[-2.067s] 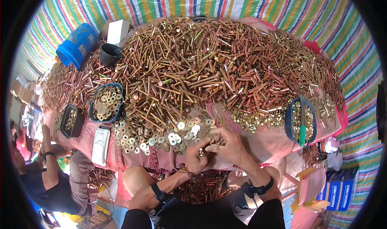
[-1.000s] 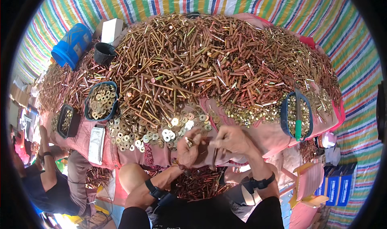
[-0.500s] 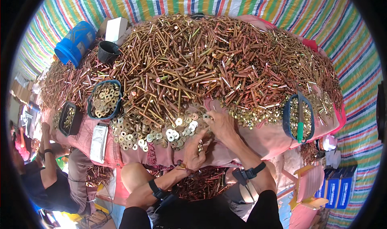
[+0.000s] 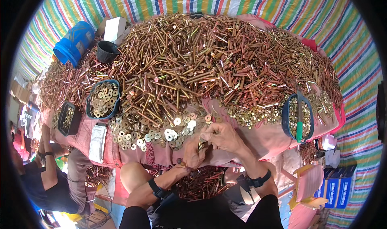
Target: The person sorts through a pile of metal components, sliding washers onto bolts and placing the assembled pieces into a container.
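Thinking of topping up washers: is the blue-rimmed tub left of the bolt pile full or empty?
Nearly full: the blue-rimmed tub holds brass-coloured washers up to its rim.

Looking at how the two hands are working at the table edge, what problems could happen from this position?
1. The left hand holds a bolt right at the table edge; a slip could drop it onto the lap.
2. The right hand works beside loose washers near that edge, so a brush might push some off.
3. The bolt pile slopes toward the hands and could slide.

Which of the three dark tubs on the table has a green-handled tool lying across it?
The blue-rimmed tub of nuts at the right edge; the two left tubs carry no tool.
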A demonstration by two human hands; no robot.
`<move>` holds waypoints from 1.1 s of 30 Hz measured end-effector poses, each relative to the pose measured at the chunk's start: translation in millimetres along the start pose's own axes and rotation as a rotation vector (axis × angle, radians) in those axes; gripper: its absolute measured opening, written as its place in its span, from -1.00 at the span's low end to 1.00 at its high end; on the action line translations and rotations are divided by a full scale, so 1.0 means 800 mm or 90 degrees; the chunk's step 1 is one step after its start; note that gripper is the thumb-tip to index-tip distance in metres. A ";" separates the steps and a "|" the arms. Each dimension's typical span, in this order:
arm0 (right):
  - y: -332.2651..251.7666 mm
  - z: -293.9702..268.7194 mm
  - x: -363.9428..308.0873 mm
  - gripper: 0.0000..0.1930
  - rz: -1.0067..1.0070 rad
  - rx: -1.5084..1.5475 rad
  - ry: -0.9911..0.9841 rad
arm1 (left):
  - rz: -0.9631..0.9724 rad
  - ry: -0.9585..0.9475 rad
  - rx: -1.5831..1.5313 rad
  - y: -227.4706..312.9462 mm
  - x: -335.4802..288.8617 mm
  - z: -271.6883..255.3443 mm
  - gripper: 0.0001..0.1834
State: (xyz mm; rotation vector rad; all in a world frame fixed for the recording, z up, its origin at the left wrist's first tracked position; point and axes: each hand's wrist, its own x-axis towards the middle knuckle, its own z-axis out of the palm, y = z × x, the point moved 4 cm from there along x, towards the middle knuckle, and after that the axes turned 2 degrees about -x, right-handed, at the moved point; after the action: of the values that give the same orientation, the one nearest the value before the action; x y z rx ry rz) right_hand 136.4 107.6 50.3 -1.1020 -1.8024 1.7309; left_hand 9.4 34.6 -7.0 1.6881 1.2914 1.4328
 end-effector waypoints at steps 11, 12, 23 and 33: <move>0.003 -0.044 0.015 -0.75 -0.166 -0.301 0.306 | -0.163 -0.077 0.036 0.004 -0.010 -0.012 -0.27; 0.004 -0.062 0.016 -0.74 -0.236 -0.437 0.402 | -0.125 -0.012 -0.038 0.012 -0.004 -0.009 -0.28; 0.025 -0.092 0.053 -0.69 -0.177 -0.706 0.405 | -0.013 0.020 -0.028 0.009 -0.006 -0.005 -0.34; 0.017 -0.099 0.042 -0.73 -0.139 -0.626 0.478 | -0.013 0.035 -0.022 0.016 -0.002 -0.005 -0.38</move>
State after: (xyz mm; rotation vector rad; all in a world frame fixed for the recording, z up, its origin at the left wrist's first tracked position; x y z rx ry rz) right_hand 178.7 182.9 41.2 -1.5201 -2.0896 0.1222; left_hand 9.4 27.9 4.4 1.6186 1.3014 1.4909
